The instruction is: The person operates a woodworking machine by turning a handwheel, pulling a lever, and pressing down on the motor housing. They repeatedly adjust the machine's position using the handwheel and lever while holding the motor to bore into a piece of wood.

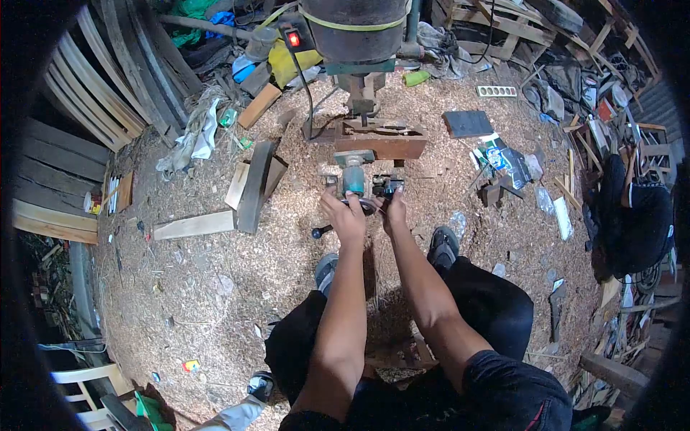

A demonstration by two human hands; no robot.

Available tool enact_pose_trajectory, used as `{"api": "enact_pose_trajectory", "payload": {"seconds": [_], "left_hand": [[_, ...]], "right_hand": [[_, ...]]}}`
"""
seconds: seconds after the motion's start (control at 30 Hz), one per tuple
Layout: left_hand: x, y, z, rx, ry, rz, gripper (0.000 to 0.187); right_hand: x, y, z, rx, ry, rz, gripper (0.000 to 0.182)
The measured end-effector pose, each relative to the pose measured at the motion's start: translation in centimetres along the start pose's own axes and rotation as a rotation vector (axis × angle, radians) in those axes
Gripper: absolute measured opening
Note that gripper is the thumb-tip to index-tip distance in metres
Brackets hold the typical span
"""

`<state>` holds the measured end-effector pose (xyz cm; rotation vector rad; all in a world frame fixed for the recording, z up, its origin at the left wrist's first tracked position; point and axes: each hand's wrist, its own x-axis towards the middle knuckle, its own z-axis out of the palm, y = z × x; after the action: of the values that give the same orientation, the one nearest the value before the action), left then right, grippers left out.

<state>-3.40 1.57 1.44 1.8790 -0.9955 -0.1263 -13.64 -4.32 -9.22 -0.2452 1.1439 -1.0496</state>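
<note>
My left hand (344,218) is closed on the rim of a dark handwheel (369,206) at the front of a teal machine part (353,179). Its thumb lies over the top of the wheel. Beside it, my right hand (394,210) is closed near a small black metal fitting (388,186), and what its fingers grip is mostly hidden. A black ball-ended lever (321,232) sticks out below my left hand. Beyond both hands, a brown wooden box (388,149) with thin tools in it sits under the spindle (364,104) of a large machine head (352,32).
Wood shavings cover the floor (201,287). Wooden offcuts (253,187) lie at left, near leaning boards (93,86). A switch box (293,38) glows red. A dark block (467,123) and a power strip (496,91) lie at right. Another person's foot (260,386) shows at lower left.
</note>
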Motion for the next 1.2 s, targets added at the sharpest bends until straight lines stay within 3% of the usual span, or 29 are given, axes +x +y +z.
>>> {"api": "enact_pose_trajectory", "payload": {"seconds": [0.07, 0.1, 0.2, 0.23, 0.33, 0.37, 0.47, 0.5, 0.6, 0.63, 0.73, 0.87, 0.9, 1.0, 1.03, 1.07, 1.13, 1.2], "left_hand": [[0.1, 0.2, -0.5, -0.037, -0.025, -0.023, 0.042], [0.2, 0.4, -0.7, -0.048, -0.047, -0.031, 0.042], [0.6, 0.2, -1.3, -0.039, -0.105, -0.034, 0.043], [0.7, -0.1, -1.3, -0.012, -0.112, -0.022, 0.043], [1.0, 0.0, -1.4, 0.017, -0.118, -0.053, 0.041], [1.0, 0.0, -1.4, 0.019, -0.125, -0.056, 0.040], [1.0, -0.3, -1.3, 0.014, -0.116, -0.022, 0.038], [1.0, -0.5, -1.4, 0.012, -0.105, -0.003, 0.038], [0.9, -0.4, -1.2, 0.030, -0.051, 0.016, 0.037], [0.8, -0.3, -1.2, 0.026, -0.062, 0.012, 0.036], [0.8, 0.1, -1.5, 0.020, -0.058, -0.006, 0.036], [0.8, -0.1, -1.3, 0.030, -0.063, -0.006, 0.036], [1.0, -0.1, -1.4, 0.031, -0.069, -0.006, 0.036], [0.8, 0.0, -1.3, 0.000, -0.064, -0.019, 0.037], [0.9, -0.1, -1.2, -0.016, -0.068, -0.020, 0.039], [0.8, 0.0, -1.2, -0.005, -0.066, -0.025, 0.038], [0.7, 0.0, -1.3, 0.024, -0.063, -0.032, 0.039], [0.5, -0.1, -1.4, 0.016, -0.069, -0.039, 0.039]], "right_hand": [[0.3, -0.2, 0.0, 0.224, -0.021, 0.132, 0.078], [0.3, -0.4, -0.5, 0.256, -0.058, 0.159, 0.060], [0.1, 0.4, 0.9, -0.457, 0.184, -0.447, 0.054], [6.0, 4.4, -2.2, -0.761, 0.263, -0.792, 0.070], [0.4, 2.3, -0.5, -0.540, 0.232, -0.771, 0.071], [-0.6, 2.2, 0.2, -0.293, 0.232, -0.655, 0.043], [-0.7, 0.4, -0.7, -0.268, 0.080, -0.323, 0.035], [-2.3, 0.1, 0.2, -0.365, 0.156, -0.472, 0.060], [-6.3, -1.5, 0.9, -0.443, -0.096, -0.585, 0.054], [-5.8, -0.9, 1.4, -0.215, 0.004, -0.445, 0.062], [-3.4, -0.1, 1.6, -0.503, 0.402, -0.643, 0.068], [-4.8, -1.9, -1.8, -0.058, 0.099, -0.499, 0.063], [-4.2, -2.3, -3.5, -0.291, 0.170, -0.457, 0.057], [-1.4, -2.1, -3.6, -0.367, 0.081, -0.324, 0.049], [-0.1, -1.5, -2.3, -0.174, 0.047, -0.055, 0.059], [3.2, 0.4, -2.9, -0.008, -0.140, -0.084, 0.050], [5.9, 2.1, -2.5, -0.488, 0.206, -0.212, 0.040], [3.2, 1.9, -1.8, -0.734, 0.201, -0.500, 0.037]]}}
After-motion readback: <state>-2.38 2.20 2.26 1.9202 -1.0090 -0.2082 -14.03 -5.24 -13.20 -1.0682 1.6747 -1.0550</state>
